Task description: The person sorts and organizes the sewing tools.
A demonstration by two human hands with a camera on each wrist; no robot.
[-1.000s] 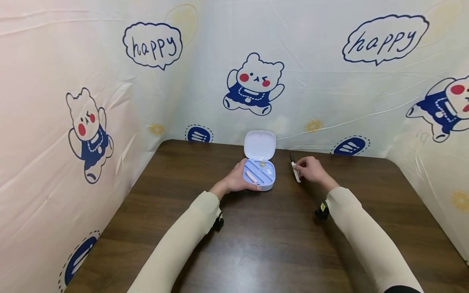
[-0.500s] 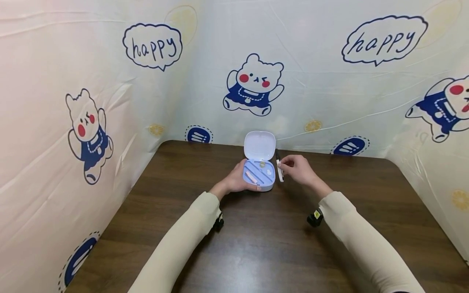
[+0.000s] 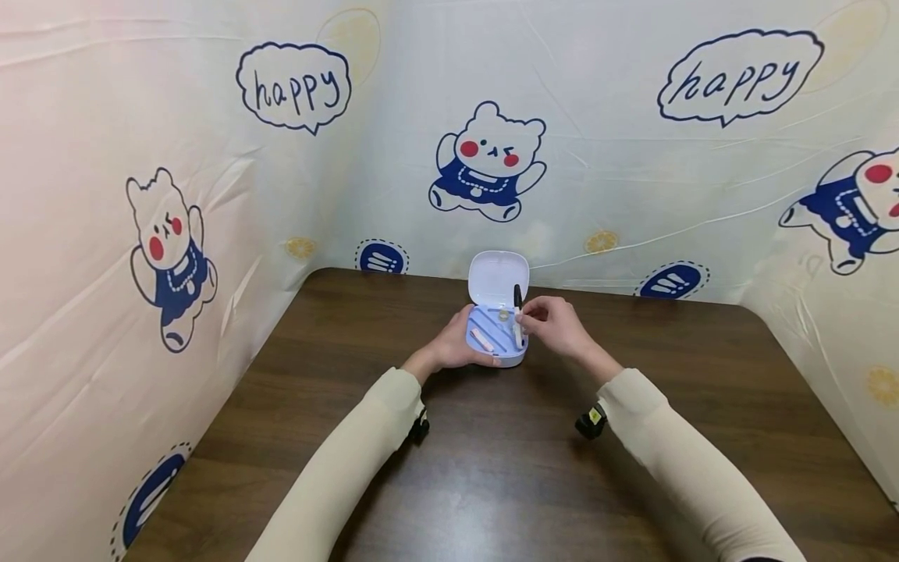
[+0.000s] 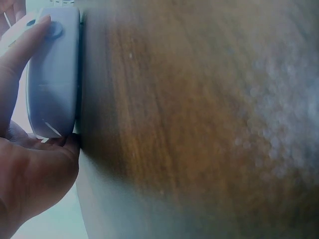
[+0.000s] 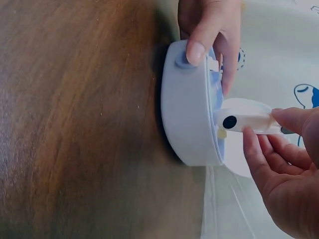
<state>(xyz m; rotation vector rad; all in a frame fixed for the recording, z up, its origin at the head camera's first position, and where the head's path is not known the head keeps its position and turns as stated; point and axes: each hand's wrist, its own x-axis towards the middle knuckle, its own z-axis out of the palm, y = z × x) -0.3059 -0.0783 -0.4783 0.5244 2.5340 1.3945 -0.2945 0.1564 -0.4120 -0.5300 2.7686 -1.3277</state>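
Note:
A light blue plastic case stands on the table with its hinged lid raised. My left hand grips its left side, the thumb lying along the front wall, as the left wrist view shows of the case. My right hand pinches a white marker with a black cap between thumb and fingers. The marker is over the right part of the slotted tray, cap end toward the lid. Whether it touches the tray I cannot tell. A small pinkish-white stick and a yellowish ring-like piece lie in the tray.
Brown wood-grain table spreads around the case. A printed cloth hangs behind and at both sides, close to the table's back edge. Each wrist carries a small black camera.
My right hand has carried the marker leftward, from the table right of the case to above its tray. The left hand and the case have stayed in place.

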